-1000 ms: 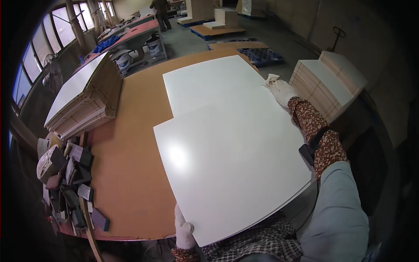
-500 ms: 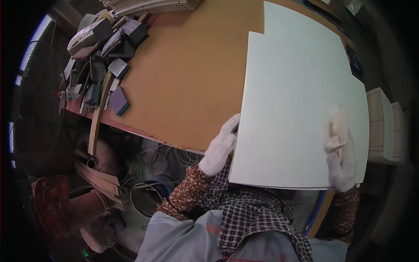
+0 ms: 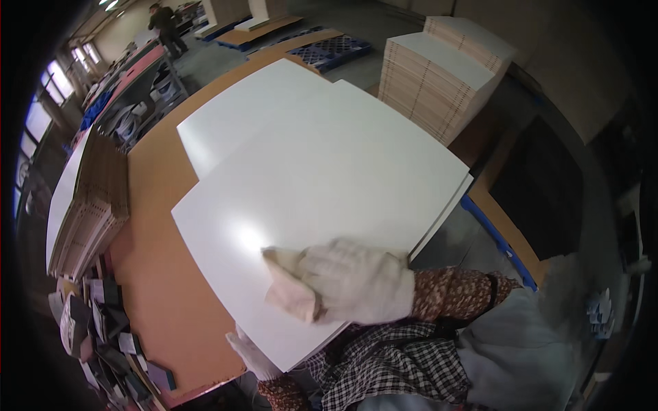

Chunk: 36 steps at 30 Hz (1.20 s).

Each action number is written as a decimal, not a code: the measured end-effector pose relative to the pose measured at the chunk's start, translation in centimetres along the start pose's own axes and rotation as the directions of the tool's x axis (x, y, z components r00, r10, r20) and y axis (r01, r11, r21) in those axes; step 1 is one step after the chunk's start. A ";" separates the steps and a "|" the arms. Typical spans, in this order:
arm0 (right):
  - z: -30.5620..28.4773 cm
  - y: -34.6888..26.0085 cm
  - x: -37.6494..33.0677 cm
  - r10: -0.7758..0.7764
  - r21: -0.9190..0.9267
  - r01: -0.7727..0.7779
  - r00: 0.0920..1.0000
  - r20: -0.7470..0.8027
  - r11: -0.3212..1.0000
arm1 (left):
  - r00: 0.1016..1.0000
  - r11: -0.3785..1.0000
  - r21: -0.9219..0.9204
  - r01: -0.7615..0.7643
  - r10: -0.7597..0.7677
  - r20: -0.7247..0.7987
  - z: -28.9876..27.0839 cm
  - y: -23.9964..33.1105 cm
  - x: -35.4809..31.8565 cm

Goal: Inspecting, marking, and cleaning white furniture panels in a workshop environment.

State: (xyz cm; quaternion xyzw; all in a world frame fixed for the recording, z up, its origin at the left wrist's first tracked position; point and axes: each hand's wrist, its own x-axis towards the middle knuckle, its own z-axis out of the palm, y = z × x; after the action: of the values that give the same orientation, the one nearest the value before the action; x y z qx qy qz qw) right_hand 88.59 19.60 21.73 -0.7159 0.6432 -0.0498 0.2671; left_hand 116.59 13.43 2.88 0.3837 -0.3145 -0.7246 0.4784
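A large white panel (image 3: 329, 178) lies on top of another white panel (image 3: 240, 109), whose far-left part sticks out beyond it. My right hand (image 3: 363, 281), in a white glove smeared by motion, presses a folded beige cloth (image 3: 291, 291) flat on the upper panel near its near-left side. The palm and fingers cover part of the cloth. At the panel's near-left edge, my gloved left hand (image 3: 252, 353) grips the border from the side. Its fingers are partly hidden by the panel. A bright glare sits on the white surface just beyond the cloth.
Brown board (image 3: 151, 253) covers the table. At left stand stacked panels (image 3: 96, 198) and a heap of sanding blocks (image 3: 110, 342). Another panel stack (image 3: 432, 82) rises at the far right. A blue-edged pallet (image 3: 504, 246) lies right. A person (image 3: 164, 27) stands far off.
My view has swung toward the right and up. My right hand and the cloth have moved from the panel's right side to its near-left side. My left hand stays at the left edge.
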 end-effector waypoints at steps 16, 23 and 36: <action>3.6 14.5 -10.8 0.046 -0.112 -0.192 0.670 -0.741 0.975 | 0.960 0.953 0.226 -0.204 0.150 0.235 1.1 6.3 8.4; 2.2 20.4 -14.4 0.235 0.005 -0.504 0.394 -0.888 0.864 | 0.915 0.670 0.625 -0.401 0.262 0.306 6.9 11.0 18.3; 3.0 20.2 -15.3 0.310 -0.030 -0.674 0.378 -0.872 0.738 | 0.912 0.490 0.770 -0.409 0.204 0.355 6.6 12.0 23.1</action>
State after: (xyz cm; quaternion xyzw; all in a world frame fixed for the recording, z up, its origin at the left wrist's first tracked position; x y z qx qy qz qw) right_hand 69.21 34.47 14.31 -0.4104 0.8716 -0.1679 -0.2091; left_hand 110.63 -11.67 10.21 0.4197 -0.7319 -0.4280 0.3241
